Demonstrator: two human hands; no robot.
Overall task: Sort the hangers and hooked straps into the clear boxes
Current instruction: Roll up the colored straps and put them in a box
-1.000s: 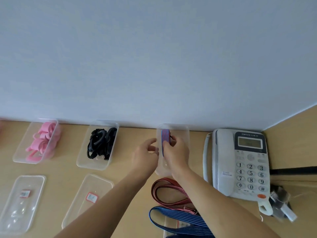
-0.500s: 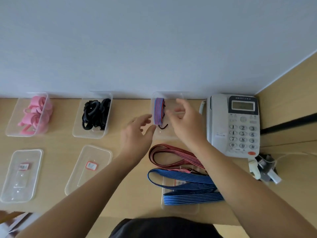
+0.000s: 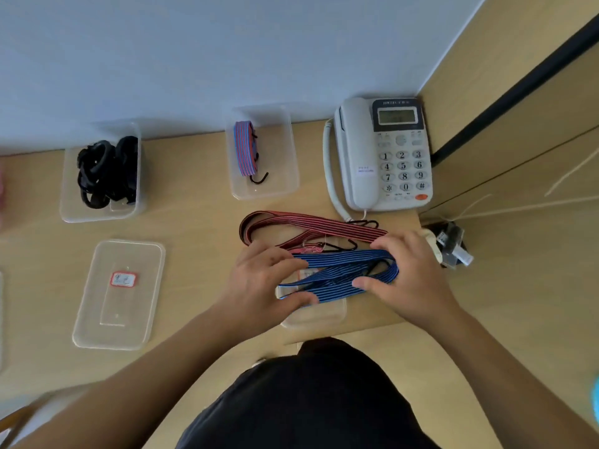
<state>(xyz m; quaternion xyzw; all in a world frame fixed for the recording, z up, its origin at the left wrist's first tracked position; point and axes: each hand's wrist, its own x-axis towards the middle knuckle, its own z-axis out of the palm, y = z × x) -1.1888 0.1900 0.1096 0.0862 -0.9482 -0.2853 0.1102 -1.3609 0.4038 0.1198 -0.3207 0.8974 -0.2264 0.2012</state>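
Observation:
A blue striped hooked strap (image 3: pixel 340 273) lies over a clear lid (image 3: pixel 314 314) near the desk's front edge. My left hand (image 3: pixel 262 283) grips its left end and my right hand (image 3: pixel 405 273) grips its right end. Just behind it a red striped strap (image 3: pixel 311 226) with black hooks lies loose on the desk. A clear box (image 3: pixel 278 176) by the wall holds a rolled red-and-blue strap (image 3: pixel 245 152). Another clear box (image 3: pixel 69 202) to the left holds several black hangers (image 3: pixel 105 171).
A grey desk phone (image 3: pixel 385 153) stands at the right by a wooden side panel. A clear lid with a red label (image 3: pixel 120 293) lies front left. A small bundle of plug and cable (image 3: pixel 450 244) sits at the desk's right edge. Something pink shows at the far left edge.
Both hands left the rolled strap in the box by the wall, drew back toward me and took hold of the blue strap. The camera tilted down.

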